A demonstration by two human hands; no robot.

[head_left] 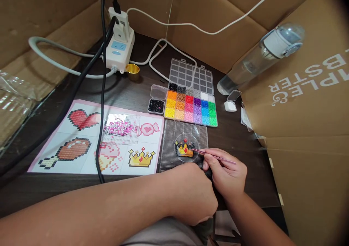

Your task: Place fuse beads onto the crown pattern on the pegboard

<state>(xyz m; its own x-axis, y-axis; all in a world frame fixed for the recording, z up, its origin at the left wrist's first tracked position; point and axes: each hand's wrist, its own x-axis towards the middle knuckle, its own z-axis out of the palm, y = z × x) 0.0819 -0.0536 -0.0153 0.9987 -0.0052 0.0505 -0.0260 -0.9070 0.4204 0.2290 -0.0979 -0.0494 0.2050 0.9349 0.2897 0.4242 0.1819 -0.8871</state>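
Observation:
My right hand (229, 171) pinches a pair of pink tweezers (215, 156). Their tips reach the right side of a crown of fuse beads (184, 149), mostly yellow, orange and black with red spots. Any bead between the tips is too small to make out. The crown lies within a clear round outline on a transparent pegboard (169, 129). My left hand (195, 189) rests bent at the pegboard's near edge, its back towards me and its fingers hidden. Left of the board, a pattern sheet (87, 158) shows a printed crown (140, 157) among other pixel pictures.
Behind the pegboard stands an open bead box (191, 108) of many colours, beside a small case of black beads (156, 106). Pink and white beads (120, 126) lie on a clear board. Black cables (103, 82) hang across the sheet; a water bottle (256, 62) leans at right.

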